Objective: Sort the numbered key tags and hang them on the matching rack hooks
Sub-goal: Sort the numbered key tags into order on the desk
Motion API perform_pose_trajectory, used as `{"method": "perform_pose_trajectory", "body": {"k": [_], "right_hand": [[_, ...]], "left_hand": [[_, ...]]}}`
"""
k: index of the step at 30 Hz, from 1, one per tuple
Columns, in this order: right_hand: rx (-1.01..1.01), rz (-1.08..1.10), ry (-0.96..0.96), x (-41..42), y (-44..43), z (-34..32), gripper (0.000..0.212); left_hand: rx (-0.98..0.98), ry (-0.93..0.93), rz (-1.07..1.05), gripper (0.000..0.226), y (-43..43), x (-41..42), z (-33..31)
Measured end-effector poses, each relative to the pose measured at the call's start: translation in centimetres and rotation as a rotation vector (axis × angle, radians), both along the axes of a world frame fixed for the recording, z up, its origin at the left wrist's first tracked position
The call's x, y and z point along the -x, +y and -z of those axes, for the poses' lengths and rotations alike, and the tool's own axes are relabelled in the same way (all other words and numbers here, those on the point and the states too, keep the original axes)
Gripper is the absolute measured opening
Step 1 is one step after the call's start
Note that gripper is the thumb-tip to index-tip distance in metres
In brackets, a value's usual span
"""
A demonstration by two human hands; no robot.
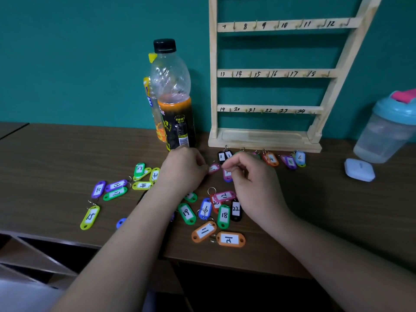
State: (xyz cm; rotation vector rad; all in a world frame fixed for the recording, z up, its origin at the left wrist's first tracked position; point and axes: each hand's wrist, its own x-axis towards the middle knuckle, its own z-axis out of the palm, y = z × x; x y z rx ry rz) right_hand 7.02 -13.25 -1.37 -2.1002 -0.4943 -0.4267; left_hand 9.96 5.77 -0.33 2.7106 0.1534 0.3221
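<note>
Sorting step: both hands work just in front of the rack (265,144), where low-numbered tags are laid out in a row; I judge two more are being read or placed there.
Left hand (182,171): fingers (201,167) curled, pinching the end of a pink tag (213,168); whether it is lifted off the bench (315,210) I cannot tell.
Right hand (252,179): fingers (234,164) curled, pinching a purple tag (227,175); its number is hidden.
Row: black tags (225,156), orange 4 (271,159), purple 5 (290,162) and blue 6 (300,157) lie along the rack foot.
Loose tags: one pile (224,215) between the wrists, another group (116,185) left of the left arm.
Hooks (234,25): those in view, 7 to 24, are bare; nothing is hung yet.
Doing it well: turn each label face up and read it before letting go, since 1, 7 and 11 look alike here. Leave gaps for numbers not yet found. Keep the rings apart and towards the rack, so each tag lifts alone later.
Watch: the bottle (173,97) stands just behind the left hand; a careless knuckle may tip it.
</note>
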Motion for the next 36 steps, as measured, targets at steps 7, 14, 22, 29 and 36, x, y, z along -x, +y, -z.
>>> {"method": "perform_pose_trajectory", "body": {"k": [7,14,22,29,36], "right_hand": [[-0.015,0.024,0.033,-0.2,-0.2,-0.1,0.025],[-0.006,0.009,0.001,-0.3,0.0,0.1,0.026],[0.009,0.036,0.051,-0.5,-0.5,-0.3,0.021],[-0.058,0.03,0.193,-0.7,-0.8,-0.6,0.014],[-0.051,-0.009,0.215,-1.1,-1.6,-0.5,0.019]], "left_hand": [[-0.017,-0.046,0.003,0.012,0.5,0.1,0.1],[-0.019,0.014,0.052,0.027,0.6,0.1,0.1],[0.108,0.052,0.048,0.017,0.2,1.2,-1.2],[0.466,-0.026,0.166,0.017,0.4,2.9,-2.4],[0.464,0.021,0.217,0.015,-0.5,4.0,-2.6]]}}
